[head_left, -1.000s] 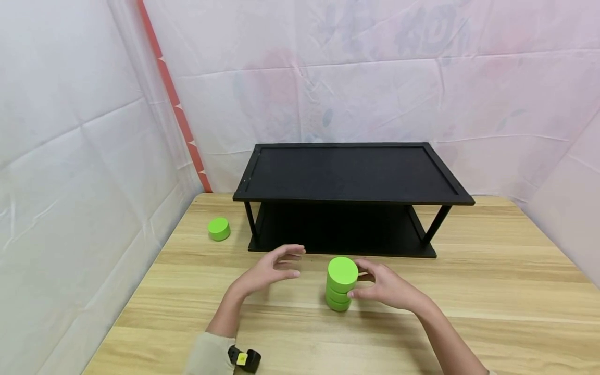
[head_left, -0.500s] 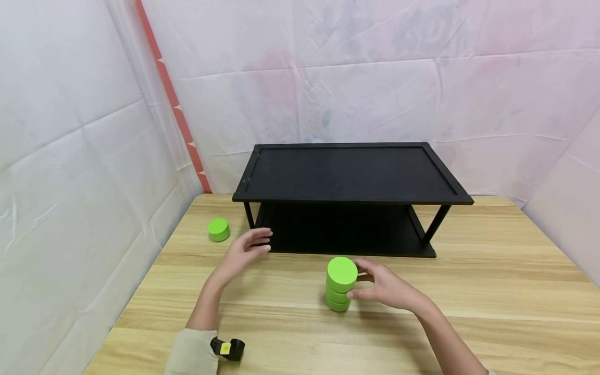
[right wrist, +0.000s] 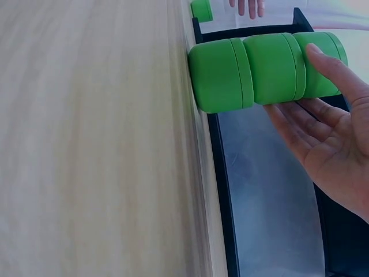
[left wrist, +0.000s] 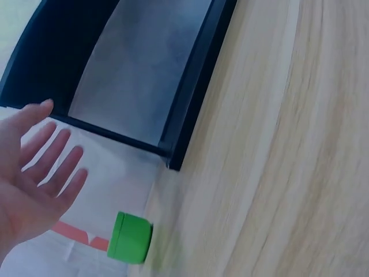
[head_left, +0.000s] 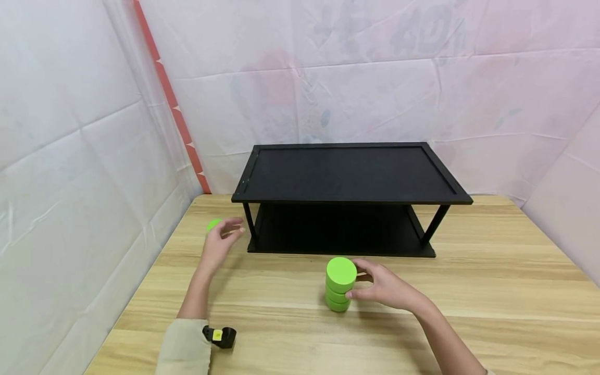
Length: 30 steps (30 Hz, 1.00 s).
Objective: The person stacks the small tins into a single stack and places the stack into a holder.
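Three round green lidded jars (head_left: 340, 276) form an upright stack on the wooden table, in front of the black rack. My right hand (head_left: 391, 289) holds the stack from its right side. In the right wrist view the thumb lies on the top jar (right wrist: 323, 63), with the fingers on its other side. Farther left, my left hand (head_left: 219, 246) reaches over the table, fingers loosely spread and holding nothing. It partly hides a single green jar (head_left: 213, 224) in the head view. That same jar (left wrist: 130, 238) shows whole in the left wrist view, apart from the fingers.
A black two-tier rack (head_left: 351, 174) stands at the back of the table, its lower shelf (head_left: 337, 229) close to the tabletop. One rack post (head_left: 250, 220) is just right of my left hand. White cloth (head_left: 94, 172) hangs behind and at both sides.
My left hand has moved left and away from me, from beside the stack to the single jar, which it now partly covers. My right hand and the stack have stayed put.
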Each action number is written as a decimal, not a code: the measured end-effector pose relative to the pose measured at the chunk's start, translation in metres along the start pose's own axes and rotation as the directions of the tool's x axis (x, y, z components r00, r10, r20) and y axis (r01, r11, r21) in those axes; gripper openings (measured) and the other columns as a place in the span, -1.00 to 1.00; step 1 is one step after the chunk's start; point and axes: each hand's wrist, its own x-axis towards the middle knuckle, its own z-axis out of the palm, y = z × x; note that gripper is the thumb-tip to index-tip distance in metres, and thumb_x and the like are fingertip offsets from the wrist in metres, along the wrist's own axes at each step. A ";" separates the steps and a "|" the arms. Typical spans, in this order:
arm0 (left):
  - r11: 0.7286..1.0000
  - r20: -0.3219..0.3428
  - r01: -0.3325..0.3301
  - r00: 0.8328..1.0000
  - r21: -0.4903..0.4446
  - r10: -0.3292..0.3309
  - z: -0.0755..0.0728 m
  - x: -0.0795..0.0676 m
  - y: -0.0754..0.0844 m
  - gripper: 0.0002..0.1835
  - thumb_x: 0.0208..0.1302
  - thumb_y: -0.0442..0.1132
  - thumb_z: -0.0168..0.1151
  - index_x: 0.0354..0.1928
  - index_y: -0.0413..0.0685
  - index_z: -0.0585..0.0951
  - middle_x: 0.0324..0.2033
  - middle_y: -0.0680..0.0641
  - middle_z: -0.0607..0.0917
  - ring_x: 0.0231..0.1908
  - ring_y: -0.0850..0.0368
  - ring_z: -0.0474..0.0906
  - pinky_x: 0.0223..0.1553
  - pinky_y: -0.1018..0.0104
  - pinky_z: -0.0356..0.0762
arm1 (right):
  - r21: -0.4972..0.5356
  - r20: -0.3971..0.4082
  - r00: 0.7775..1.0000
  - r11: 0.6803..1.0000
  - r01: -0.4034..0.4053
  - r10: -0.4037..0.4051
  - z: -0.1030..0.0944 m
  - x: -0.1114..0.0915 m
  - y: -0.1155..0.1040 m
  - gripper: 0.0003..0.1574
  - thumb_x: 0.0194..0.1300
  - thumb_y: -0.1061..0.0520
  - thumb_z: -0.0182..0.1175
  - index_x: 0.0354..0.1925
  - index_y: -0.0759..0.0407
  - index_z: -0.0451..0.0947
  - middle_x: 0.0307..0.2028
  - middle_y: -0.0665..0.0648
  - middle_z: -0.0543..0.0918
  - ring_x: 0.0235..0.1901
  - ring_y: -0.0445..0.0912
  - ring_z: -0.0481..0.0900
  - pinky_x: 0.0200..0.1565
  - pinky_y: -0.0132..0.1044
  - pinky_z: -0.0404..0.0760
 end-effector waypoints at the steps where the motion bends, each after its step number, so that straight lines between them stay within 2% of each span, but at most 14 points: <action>1: 1.000 -0.040 0.014 0.999 0.005 -0.013 -0.001 0.001 -0.001 -0.61 0.26 -0.23 0.19 0.07 -0.28 0.46 0.03 -0.23 0.50 0.04 -0.01 0.40 0.07 0.15 0.35 | 0.001 0.000 1.000 1.000 -0.001 0.001 0.000 0.000 0.000 -0.24 0.04 0.04 0.38 0.17 0.22 0.34 0.02 0.12 0.48 -0.01 0.09 0.47 0.00 -0.05 0.46; 4: 0.999 -0.164 0.041 0.986 0.016 -0.037 -0.006 0.005 -0.004 -0.64 0.24 -0.26 0.21 0.04 -0.27 0.48 0.00 -0.20 0.52 0.03 0.00 0.40 0.07 0.19 0.35 | 0.003 0.000 1.000 1.000 0.000 0.000 0.000 0.000 0.000 -0.23 0.04 0.04 0.38 0.17 0.22 0.33 0.02 0.12 0.48 -0.01 0.10 0.47 -0.01 -0.03 0.46; 8: 0.999 -0.291 0.049 0.956 0.021 -0.041 -0.010 0.010 -0.011 -0.65 0.21 -0.32 0.22 0.02 -0.30 0.48 -0.02 -0.20 0.52 0.04 -0.06 0.38 0.10 0.15 0.29 | 0.000 0.001 1.000 1.000 0.017 -0.017 0.001 0.000 0.000 -0.22 0.05 0.04 0.37 0.18 0.24 0.32 0.03 0.14 0.48 -0.01 0.11 0.48 -0.01 -0.01 0.46; 14: 0.997 -0.386 0.077 0.921 0.033 -0.058 -0.014 0.018 -0.020 -0.59 0.17 -0.32 0.25 0.05 -0.29 0.45 0.03 -0.20 0.48 0.10 -0.10 0.32 0.15 0.12 0.20 | 0.005 0.000 1.000 1.000 0.020 -0.020 0.000 0.000 -0.001 -0.22 0.05 0.04 0.38 0.19 0.22 0.32 0.03 0.13 0.48 -0.01 0.08 0.48 -0.01 -0.04 0.46; 20: 0.985 -0.458 0.166 0.879 0.036 -0.132 -0.016 0.025 -0.033 -0.46 0.15 -0.29 0.28 0.17 -0.26 0.39 0.15 -0.20 0.38 0.19 -0.10 0.19 0.20 0.09 0.13 | 0.015 0.002 1.000 1.000 0.018 -0.018 0.000 0.000 0.000 -0.21 0.04 0.04 0.38 0.19 0.22 0.31 0.04 0.12 0.47 -0.01 0.05 0.48 0.00 -0.08 0.46; 22: 0.978 -0.457 0.201 0.876 0.050 -0.156 -0.017 0.027 -0.037 -0.42 0.15 -0.26 0.28 0.21 -0.23 0.36 0.19 -0.20 0.35 0.22 -0.10 0.15 0.21 0.08 0.10 | 0.012 0.005 1.000 1.000 0.022 -0.023 0.000 0.000 0.000 -0.21 0.05 0.05 0.38 0.19 0.23 0.31 0.04 0.12 0.47 -0.01 0.06 0.48 -0.01 -0.08 0.47; 30: 0.959 -0.406 0.264 0.892 0.107 -0.200 -0.019 0.030 -0.050 -0.32 0.15 -0.27 0.26 0.28 -0.32 0.24 0.23 -0.28 0.27 0.24 -0.19 0.11 0.23 0.03 0.07 | 0.024 0.007 1.000 1.000 0.011 -0.011 0.000 0.001 0.000 -0.22 0.05 0.08 0.38 0.19 0.23 0.31 0.04 0.13 0.47 0.00 0.05 0.48 0.00 -0.08 0.46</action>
